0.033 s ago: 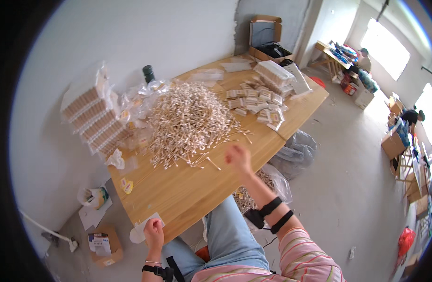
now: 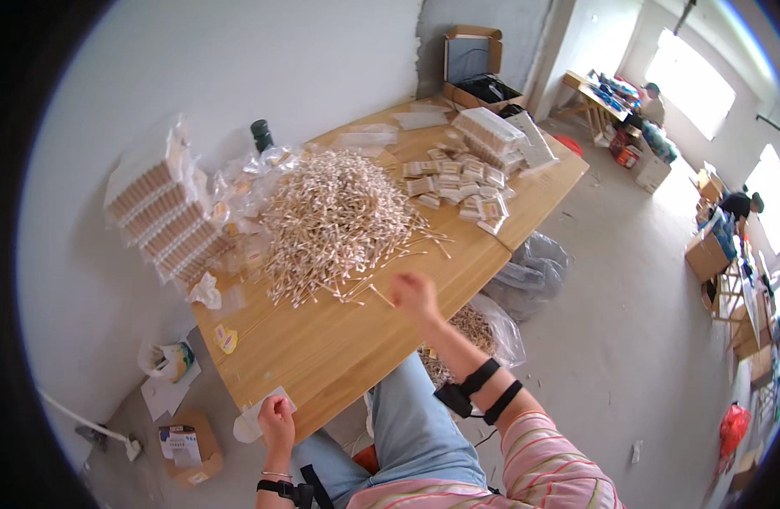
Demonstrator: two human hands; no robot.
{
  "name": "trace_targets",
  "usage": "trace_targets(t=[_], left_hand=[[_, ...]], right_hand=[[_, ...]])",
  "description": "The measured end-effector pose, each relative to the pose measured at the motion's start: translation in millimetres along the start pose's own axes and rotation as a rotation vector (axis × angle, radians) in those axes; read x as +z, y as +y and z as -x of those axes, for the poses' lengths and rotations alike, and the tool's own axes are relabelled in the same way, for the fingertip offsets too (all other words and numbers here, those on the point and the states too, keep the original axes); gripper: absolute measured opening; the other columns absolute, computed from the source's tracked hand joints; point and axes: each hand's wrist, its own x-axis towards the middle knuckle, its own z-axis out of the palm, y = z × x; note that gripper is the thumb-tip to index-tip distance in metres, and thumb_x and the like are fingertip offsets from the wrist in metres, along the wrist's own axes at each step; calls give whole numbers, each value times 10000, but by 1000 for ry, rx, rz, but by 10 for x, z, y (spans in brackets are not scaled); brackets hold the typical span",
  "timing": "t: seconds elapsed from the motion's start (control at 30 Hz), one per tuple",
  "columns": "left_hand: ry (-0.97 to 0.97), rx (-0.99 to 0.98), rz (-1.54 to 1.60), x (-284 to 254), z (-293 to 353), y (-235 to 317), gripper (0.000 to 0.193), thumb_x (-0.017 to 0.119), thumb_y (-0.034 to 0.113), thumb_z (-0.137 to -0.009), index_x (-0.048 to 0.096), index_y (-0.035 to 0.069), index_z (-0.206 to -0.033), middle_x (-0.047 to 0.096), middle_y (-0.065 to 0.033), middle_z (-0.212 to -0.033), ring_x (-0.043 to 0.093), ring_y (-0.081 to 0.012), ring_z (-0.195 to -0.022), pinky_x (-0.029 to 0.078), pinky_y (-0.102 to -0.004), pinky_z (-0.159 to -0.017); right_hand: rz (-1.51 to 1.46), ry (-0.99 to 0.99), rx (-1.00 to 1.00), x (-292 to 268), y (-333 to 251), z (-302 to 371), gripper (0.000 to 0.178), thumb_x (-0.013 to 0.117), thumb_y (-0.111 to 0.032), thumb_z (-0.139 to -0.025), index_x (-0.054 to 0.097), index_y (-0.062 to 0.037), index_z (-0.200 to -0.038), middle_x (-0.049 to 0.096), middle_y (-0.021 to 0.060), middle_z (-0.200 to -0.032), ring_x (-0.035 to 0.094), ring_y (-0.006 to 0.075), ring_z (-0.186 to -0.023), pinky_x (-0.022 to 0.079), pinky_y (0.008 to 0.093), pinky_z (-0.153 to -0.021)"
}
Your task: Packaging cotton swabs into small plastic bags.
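A big heap of cotton swabs (image 2: 339, 222) covers the middle of the wooden table (image 2: 326, 360). Over the near side of the heap is my right hand (image 2: 414, 295), its fingers curled inward and slightly blurred. One loose swab (image 2: 380, 294) lies right by its fingertips; whether they touch it, or hold anything, I cannot make out. At the table's near left corner my left hand (image 2: 277, 417) is closed, pinching a small clear plastic bag (image 2: 249, 424) that shows beside and behind the fingers.
Stacked packs of swabs (image 2: 165, 208) lean by the wall at left. Small filled packs (image 2: 462, 182) lie at the far right of the table, near white trays (image 2: 490, 133). Beside my legs stands a bag of swabs (image 2: 471, 331). Two people work at distant tables.
My right hand has moved left and slightly nearer, to the loose swab at the heap's edge. The left hand stays in place with the bag.
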Motion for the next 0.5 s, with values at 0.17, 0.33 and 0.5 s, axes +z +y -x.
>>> trace_targets(t=[0.17, 0.33, 0.5], left_hand=[[182, 209, -288, 65, 41, -298, 28, 620, 81, -846, 592, 81, -842, 623, -100, -800, 615, -295, -752, 498, -403, -639], [155, 137, -262, 143, -39, -3, 34, 616, 131, -858, 583, 123, -862, 617, -74, -804, 612, -298, -784, 504, -424, -659], [161, 124, -298, 61, -63, 49, 57, 608, 166, -868, 570, 138, -900, 614, -40, -803, 615, -264, -773, 515, -400, -620]], right_hand=[[303, -364, -65, 1039, 186, 432, 167, 614, -129, -856, 676, 17, -909, 689, 75, -778, 635, 131, -715, 512, 272, -677], [628, -546, -250, 1768, 350, 168, 124, 571, -92, -779, 669, -33, -827, 574, 187, -651, 644, 243, -613, 477, 368, -575], [776, -592, -353, 2566, 562, -65, 131, 566, -119, -798, 655, -52, -867, 602, 185, -813, 623, 340, -770, 500, 412, -673]])
